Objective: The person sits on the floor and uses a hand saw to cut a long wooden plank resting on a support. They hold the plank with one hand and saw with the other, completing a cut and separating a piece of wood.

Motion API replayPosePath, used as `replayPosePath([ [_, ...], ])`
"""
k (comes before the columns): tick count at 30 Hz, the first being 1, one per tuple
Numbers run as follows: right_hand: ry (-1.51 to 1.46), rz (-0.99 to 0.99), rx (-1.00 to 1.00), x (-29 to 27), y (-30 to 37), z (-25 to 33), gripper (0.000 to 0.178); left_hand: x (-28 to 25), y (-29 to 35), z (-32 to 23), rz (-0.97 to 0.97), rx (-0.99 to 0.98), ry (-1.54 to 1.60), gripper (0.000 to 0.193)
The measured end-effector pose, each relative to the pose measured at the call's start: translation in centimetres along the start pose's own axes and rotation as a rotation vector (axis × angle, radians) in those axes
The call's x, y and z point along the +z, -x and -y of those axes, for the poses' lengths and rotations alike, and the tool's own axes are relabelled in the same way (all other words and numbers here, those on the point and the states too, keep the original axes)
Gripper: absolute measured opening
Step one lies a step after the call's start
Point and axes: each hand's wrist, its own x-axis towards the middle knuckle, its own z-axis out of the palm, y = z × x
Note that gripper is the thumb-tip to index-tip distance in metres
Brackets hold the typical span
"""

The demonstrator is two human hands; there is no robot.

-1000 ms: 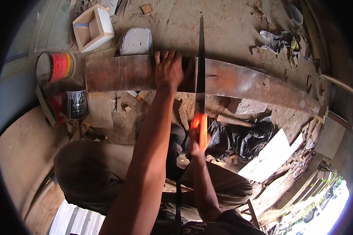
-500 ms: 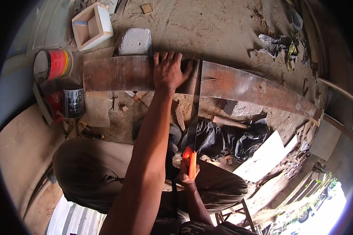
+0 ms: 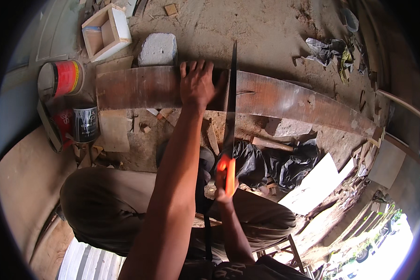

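A long, worn brown wooden board point(image 3: 140, 88) lies crosswise in front of me, tapering toward its right end. My left hand point(image 3: 197, 86) presses on it, the fingers bent over its far edge and the thumb pointing right. Just right of that thumb, the dark blade of a handsaw point(image 3: 230, 112) crosses the board, its tip well past the far edge. Low in the view, my right hand point(image 3: 224, 189) is wrapped round the saw's orange handle. The contact between the teeth and the wood is too fine to make out.
A white block point(image 3: 157, 50) sits behind the board, near an open wooden box point(image 3: 107, 33). Paint cans point(image 3: 86, 123) stand at left. Black plastic sheeting point(image 3: 291, 163), a hammer-like wooden handle point(image 3: 273, 144) and a white panel point(image 3: 312, 184) lie nearer, at right.
The saw has slid forward, away from me, so more of its tip shows beyond the board. My right hand has moved forward with it; my left hand stays on the board.
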Motion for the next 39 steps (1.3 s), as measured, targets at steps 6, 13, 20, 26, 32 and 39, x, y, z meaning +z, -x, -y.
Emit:
replayPosePath([
  [6, 0.225, 0.021, 0.071, -1.4, 4.7, 0.0, 0.023, 0.4, 0.4, -1.1, -0.103, 0.066, -0.003, 0.049],
  [13, 0.119, 0.000, -0.033, 0.0, -5.6, -0.7, 0.008, 1.3, 0.4, -0.7, -0.250, 0.118, 0.016, 0.046],
  [20, 0.205, 0.058, 0.077, -1.4, 4.2, 1.6, 0.021, 0.5, 0.3, -1.2, -0.059, 0.051, -0.003, 0.053],
  [26, -0.067, 0.037, -0.041, 0.6, -4.1, -2.6, 0.010, -0.8, 0.4, 1.7, -0.118, -0.008, -0.069, 0.053],
  [32, -0.020, -0.056, 0.179, 2.1, -11.4, 2.1, 0.018, 1.2, 0.4, -1.3, -0.164, 0.076, 0.071, 0.052],
  [39, 0.206, 0.027, 0.067, -2.9, 5.5, 1.6, 0.026, 0.5, 0.4, -1.3, -0.068, 0.055, 0.003, 0.049],
])
